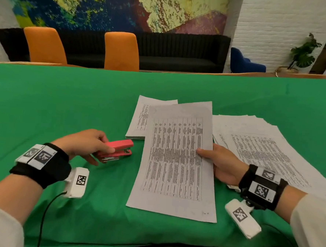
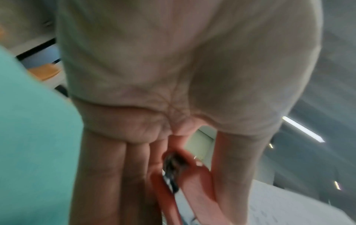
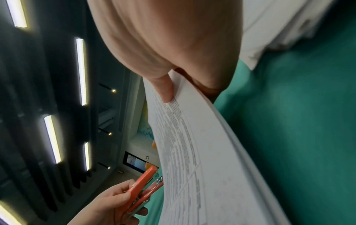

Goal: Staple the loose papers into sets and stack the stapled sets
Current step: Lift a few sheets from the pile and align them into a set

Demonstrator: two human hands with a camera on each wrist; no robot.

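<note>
My left hand [image 1: 92, 147] grips a red stapler [image 1: 118, 149] by its rear end, just above the green cloth; the stapler [image 2: 194, 182] runs between thumb and fingers, its mouth pointing right. My right hand [image 1: 218, 165] pinches a set of printed sheets [image 1: 177, 158] at the right edge, thumb on top. The thumb [image 3: 163, 88] presses the set of sheets [image 3: 192, 152], which curves, lifted off the cloth. The stapler [image 3: 144, 187] is a little left of the sheets, apart from them. A neat paper stack [image 1: 139, 118] lies behind, a fanned loose pile [image 1: 261, 148] to the right.
A green cloth [image 1: 64, 98] covers the table. Two orange chairs [image 1: 121, 50] and a black sofa [image 1: 181, 52] stand beyond the far edge. Wrist cameras with a cable [image 1: 48, 208] hang below both wrists.
</note>
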